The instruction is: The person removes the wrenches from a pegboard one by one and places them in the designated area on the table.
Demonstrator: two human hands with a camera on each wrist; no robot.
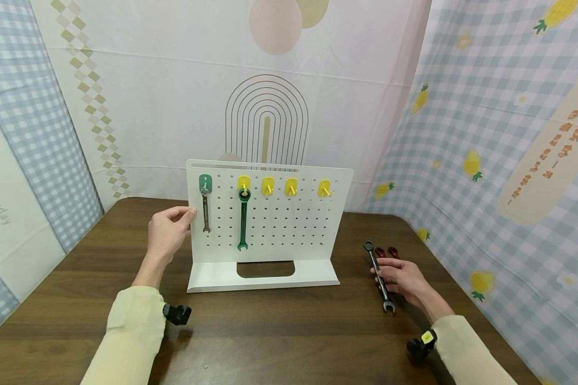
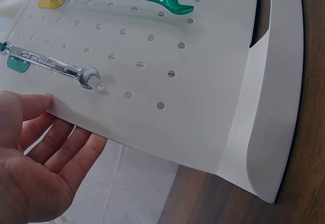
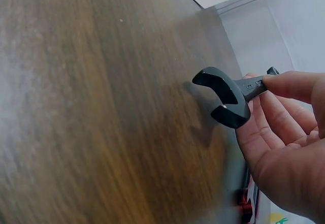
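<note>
At the left edge of a white pegboard [image 1: 274, 224], my left hand [image 1: 167, 233] pinches the panel. Its thumb lies on the front and its fingers are behind the edge, as the left wrist view shows [image 2: 45, 158]. Close to that hand, a small silver wrench [image 2: 51, 65] hangs from a green hook [image 1: 205, 183]. A green wrench [image 1: 243, 219] hangs from a yellow hook beside it. To the right of the board, my right hand [image 1: 404, 278] grips a black combination wrench [image 1: 378, 275] by its shank. The open jaw end points toward the camera in the right wrist view [image 3: 223, 97].
Further yellow hooks [image 1: 291, 187] on the board carry nothing. Two red tools [image 1: 393, 251], partly hidden by the right hand, lie on the brown wooden table [image 1: 270, 331]. Patterned cloth [image 1: 462, 133] hangs along the back and sides.
</note>
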